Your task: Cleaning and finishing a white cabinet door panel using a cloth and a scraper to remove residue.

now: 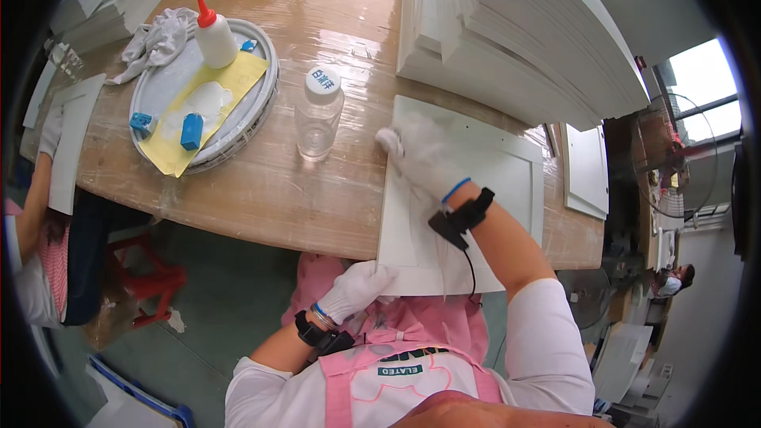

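A white framed board [507, 166] lies flat on the wooden table, its near edge sticking out over the table's rim. My left hand [355, 289], in a white glove, grips that near left corner from below. My right hand [424, 157], also gloved, presses flat on the board's upper left part, fingers stretched toward its left edge. Both wrists carry black bands.
A clear plastic bottle [319, 115] stands left of the board. Further left a round tray [261, 103] holds a glue bottle [214, 36], yellow sheet, blue pieces and a rag [158, 41]. Tall stacks of white boards [523, 32] rise behind. Another person [43, 214] works at the left.
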{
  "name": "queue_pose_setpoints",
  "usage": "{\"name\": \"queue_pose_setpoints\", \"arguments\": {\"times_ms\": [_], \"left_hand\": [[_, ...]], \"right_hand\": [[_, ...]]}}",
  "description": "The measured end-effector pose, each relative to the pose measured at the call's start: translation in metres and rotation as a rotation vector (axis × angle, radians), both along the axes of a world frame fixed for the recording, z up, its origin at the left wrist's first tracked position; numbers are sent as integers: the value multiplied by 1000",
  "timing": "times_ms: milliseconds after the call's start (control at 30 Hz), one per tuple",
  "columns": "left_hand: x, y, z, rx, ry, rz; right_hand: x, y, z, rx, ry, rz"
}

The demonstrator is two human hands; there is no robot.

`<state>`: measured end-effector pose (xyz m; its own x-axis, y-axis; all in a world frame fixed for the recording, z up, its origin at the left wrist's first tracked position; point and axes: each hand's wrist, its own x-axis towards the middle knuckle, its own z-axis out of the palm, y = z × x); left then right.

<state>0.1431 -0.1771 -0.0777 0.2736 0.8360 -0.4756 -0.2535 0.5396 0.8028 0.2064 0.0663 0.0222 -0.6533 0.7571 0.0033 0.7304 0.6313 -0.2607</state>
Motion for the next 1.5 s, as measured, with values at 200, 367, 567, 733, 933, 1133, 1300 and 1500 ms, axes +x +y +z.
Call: {"name": "queue_pose_setpoints", "arguments": {"times_ms": [200, 367, 567, 733, 933, 1133, 1300, 1500], "left_hand": [[1, 8, 10, 3, 8, 15], [-7, 12, 24, -2, 95, -19], [6, 7, 21, 54, -35, 80], [2, 2, 18, 32, -42, 113], [0, 5, 16, 34, -42, 75], [-1, 5, 22, -16, -8, 48], [-2, 4, 15, 20, -26, 71], [-2, 7, 23, 8, -9, 48]], "right_hand": [[0, 31, -8, 122, -70, -32], [47, -94, -5, -13, 1, 407], [38, -51, -2, 23, 155, 92], [54, -74, -6, 232, 47, 337], [40, -49, -7, 257, 49, 194], [51, -59, -11, 261, 51, 280], [49, -62, -11, 273, 42, 274], [44, -59, -6, 299, 44, 263]]}}
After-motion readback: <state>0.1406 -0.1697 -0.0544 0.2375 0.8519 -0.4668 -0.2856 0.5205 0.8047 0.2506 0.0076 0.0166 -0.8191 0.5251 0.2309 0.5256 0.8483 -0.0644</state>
